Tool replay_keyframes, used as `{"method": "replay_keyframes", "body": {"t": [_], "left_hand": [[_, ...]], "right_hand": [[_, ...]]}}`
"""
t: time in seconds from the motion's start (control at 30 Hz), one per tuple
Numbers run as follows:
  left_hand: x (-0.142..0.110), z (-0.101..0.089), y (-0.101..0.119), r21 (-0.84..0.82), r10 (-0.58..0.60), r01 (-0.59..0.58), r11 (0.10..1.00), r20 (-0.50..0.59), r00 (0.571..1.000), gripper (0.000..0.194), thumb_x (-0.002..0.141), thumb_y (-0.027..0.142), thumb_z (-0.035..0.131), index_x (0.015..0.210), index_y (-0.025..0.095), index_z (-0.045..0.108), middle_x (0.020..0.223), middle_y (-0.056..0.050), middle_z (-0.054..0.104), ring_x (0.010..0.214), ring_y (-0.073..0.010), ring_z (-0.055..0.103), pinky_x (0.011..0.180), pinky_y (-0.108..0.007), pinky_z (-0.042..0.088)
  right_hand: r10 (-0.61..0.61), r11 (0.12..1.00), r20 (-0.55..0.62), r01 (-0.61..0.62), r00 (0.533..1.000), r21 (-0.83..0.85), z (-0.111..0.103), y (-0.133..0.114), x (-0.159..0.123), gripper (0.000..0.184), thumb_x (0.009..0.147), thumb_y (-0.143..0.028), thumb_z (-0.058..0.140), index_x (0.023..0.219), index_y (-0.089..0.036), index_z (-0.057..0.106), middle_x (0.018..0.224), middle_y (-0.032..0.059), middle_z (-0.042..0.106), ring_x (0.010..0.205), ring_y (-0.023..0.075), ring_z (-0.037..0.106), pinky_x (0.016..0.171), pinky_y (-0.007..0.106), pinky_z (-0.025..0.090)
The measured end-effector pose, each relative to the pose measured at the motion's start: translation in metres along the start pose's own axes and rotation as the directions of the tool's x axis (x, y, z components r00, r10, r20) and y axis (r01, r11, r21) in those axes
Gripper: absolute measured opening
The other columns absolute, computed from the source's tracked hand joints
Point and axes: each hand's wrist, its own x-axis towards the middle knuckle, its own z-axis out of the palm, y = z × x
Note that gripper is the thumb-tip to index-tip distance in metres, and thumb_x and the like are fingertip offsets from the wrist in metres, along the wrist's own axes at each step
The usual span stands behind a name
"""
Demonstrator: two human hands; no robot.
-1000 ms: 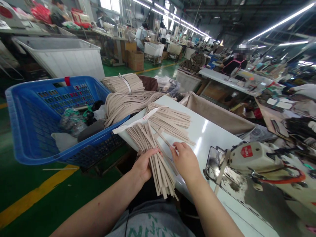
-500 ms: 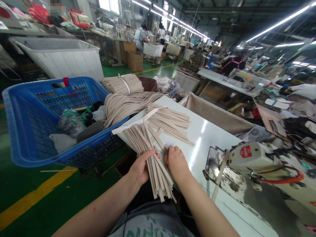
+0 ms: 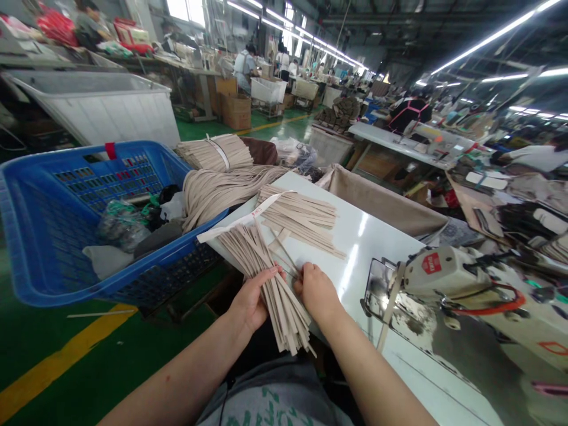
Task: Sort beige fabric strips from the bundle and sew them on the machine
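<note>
My left hand (image 3: 252, 299) is shut around a thick bundle of long beige strips (image 3: 284, 313), probably leather or fabric, which fans out above and below my grip. My right hand (image 3: 316, 293) sits at the bundle's right side, with its fingertips pinched on a few thin strips. Both hands are above the near edge of a white work table (image 3: 368, 278). On that table, just beyond my hands, lies a second pile of beige strips (image 3: 297, 216), with a white paper band (image 3: 244, 218) stretched beside it.
A sewing machine (image 3: 439, 272) with a red badge stands to the right. A blue plastic basket (image 3: 53, 236) holding bags is on the left. Beyond it are a tied bundle of strips (image 3: 213, 152) and a coiled heap (image 3: 222, 192). A cloth-lined bin (image 3: 381, 201) borders the table's far side.
My right hand has moved left from beside the bundle and now touches its strips. The whole scene has shifted slightly left in view as my head turned.
</note>
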Motion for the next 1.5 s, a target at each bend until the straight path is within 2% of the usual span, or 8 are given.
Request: {"method": "replay_keyframes", "body": {"t": [0.23,0.53,0.67,0.77,0.9,1.07,1.27,1.5], "left_hand": [[0.001,-0.001,-0.001,0.007,-0.019,0.019,1.000,-0.006,1.000,0.021,0.078,0.008,0.074,0.099,0.008,0.071,0.098,-0.013,0.076,0.087,-0.0233,0.074,0.080,-0.033,0.062],[0.006,0.000,-0.003,0.020,0.028,-0.028,0.999,0.014,1.000,0.018,0.076,0.012,0.079,0.092,0.008,0.073,0.089,-0.011,0.077,0.080,-0.0190,0.073,0.076,-0.026,0.061],[0.008,0.002,-0.003,0.082,0.004,-0.002,0.997,-0.026,1.000,0.015,0.073,0.011,0.076,0.087,0.008,0.072,0.072,-0.009,0.073,0.064,-0.0182,0.069,0.063,-0.028,0.060],[0.007,0.002,-0.004,0.076,0.022,-0.021,0.997,-0.011,1.000,0.016,0.073,0.010,0.075,0.088,0.009,0.071,0.070,-0.007,0.071,0.063,-0.0169,0.068,0.064,-0.028,0.060],[0.007,-0.001,-0.004,0.065,0.041,-0.043,0.997,0.028,0.999,0.022,0.071,0.010,0.078,0.092,0.009,0.071,0.074,-0.006,0.071,0.067,-0.0169,0.069,0.069,-0.029,0.061],[0.010,-0.005,-0.004,0.069,0.039,-0.043,0.997,0.050,0.998,0.027,0.071,0.012,0.080,0.096,0.010,0.071,0.077,-0.006,0.072,0.069,-0.0172,0.070,0.073,-0.030,0.061],[0.009,-0.003,-0.004,0.079,0.044,-0.048,0.996,0.050,0.998,0.030,0.069,0.012,0.081,0.097,0.010,0.071,0.078,-0.006,0.072,0.070,-0.0180,0.070,0.070,-0.030,0.061],[0.006,-0.005,-0.003,0.095,0.042,-0.047,0.994,0.051,0.998,0.028,0.070,0.014,0.082,0.096,0.010,0.071,0.078,-0.007,0.072,0.069,-0.0180,0.070,0.067,-0.029,0.061]], "right_hand": [[0.026,0.994,-0.098,-0.015,0.995,0.106,-0.021,0.002,0.002,0.019,0.105,-0.025,0.038,0.112,-0.017,0.054,0.091,0.0081,0.072,0.081,0.0221,0.070,0.064,0.030,0.039],[-0.390,0.918,-0.185,0.397,0.902,0.000,-0.045,-0.036,-0.028,0.026,0.103,-0.027,0.041,0.110,-0.018,0.065,0.100,0.0082,0.068,0.088,0.0187,0.065,0.073,0.027,0.045],[-0.216,0.964,-0.322,0.253,0.922,0.078,-0.052,-0.006,0.014,0.039,0.104,-0.028,0.036,0.084,-0.019,0.068,0.087,0.0067,0.066,0.081,0.0172,0.063,0.078,0.027,0.045],[-0.091,0.988,-0.422,0.133,0.902,0.072,-0.044,0.030,0.065,0.028,0.096,-0.031,0.055,0.113,-0.014,0.068,0.113,0.0143,0.067,0.107,0.0257,0.060,0.097,0.034,0.043],[-0.065,0.990,-0.330,0.102,0.942,0.095,-0.017,0.059,0.108,0.050,0.095,-0.032,0.057,0.141,-0.013,0.051,0.137,0.0163,0.058,0.120,0.0277,0.056,0.103,0.037,0.042],[-0.102,0.994,-0.311,0.112,0.945,0.014,0.004,0.055,0.092,0.038,0.098,-0.028,0.052,0.134,-0.017,0.059,0.122,0.0127,0.064,0.112,0.0267,0.056,0.101,0.035,0.040],[-0.067,0.997,-0.201,0.072,0.977,0.018,-0.007,0.036,0.045,0.023,0.096,-0.027,0.057,0.114,-0.020,0.069,0.103,0.0087,0.066,0.097,0.0222,0.060,0.087,0.029,0.042],[0.013,0.972,-0.004,-0.012,1.000,0.236,-0.027,0.031,0.037,0.030,0.095,-0.035,0.062,0.120,-0.020,0.065,0.102,0.0068,0.072,0.091,0.0201,0.065,0.075,0.027,0.040]]}}
